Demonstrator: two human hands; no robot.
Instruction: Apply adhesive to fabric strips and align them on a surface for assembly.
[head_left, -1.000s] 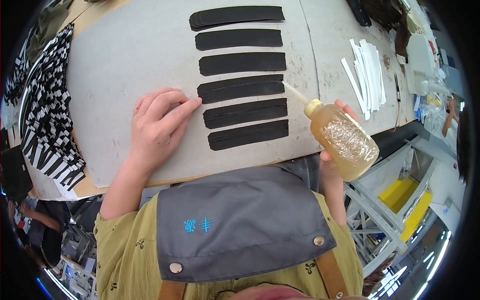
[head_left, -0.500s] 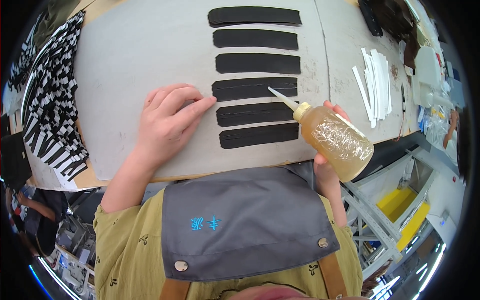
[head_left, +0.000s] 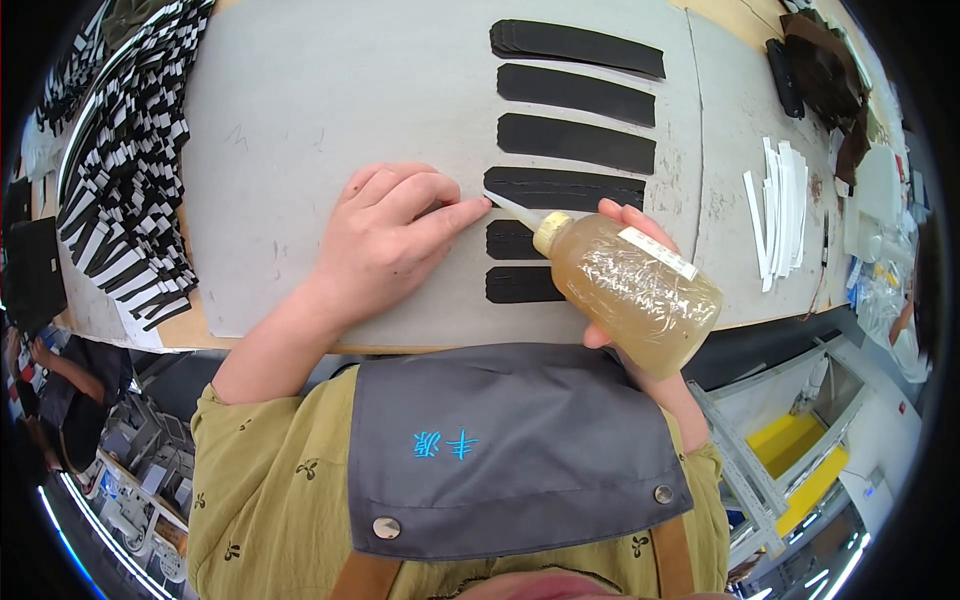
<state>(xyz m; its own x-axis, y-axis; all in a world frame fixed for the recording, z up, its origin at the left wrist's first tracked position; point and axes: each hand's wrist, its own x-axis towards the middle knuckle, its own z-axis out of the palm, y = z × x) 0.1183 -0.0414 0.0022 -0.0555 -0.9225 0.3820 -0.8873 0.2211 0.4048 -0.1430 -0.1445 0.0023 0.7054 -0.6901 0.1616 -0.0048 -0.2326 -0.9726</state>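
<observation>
Several black strips (head_left: 578,95) lie in a column on the grey table sheet, long sides parallel. My right hand (head_left: 642,224) is wrapped round a squeeze bottle (head_left: 640,300) of amber liquid, tilted with its nozzle pointing left. The nozzle tip is at the left end of the fourth strip from the back (head_left: 570,186), which has a thin line along its length. My left hand (head_left: 388,238) rests beside that end, index finger stretched out and touching its corner, other fingers bent. The bottle hides the right parts of the two nearest strips (head_left: 522,285).
Many black and white strips (head_left: 125,170) lie heaped at the left. White strips (head_left: 782,215) are bunched at the right, near a thin dark tool (head_left: 826,230). Dark brown material (head_left: 825,70) lies at the back right. A metal frame with a yellow panel (head_left: 800,450) stands beside the table.
The bottle's nozzle has moved left along the fourth strip, from its right half to its left end. My left hand stays by that end. The whole view has shifted somewhat.
</observation>
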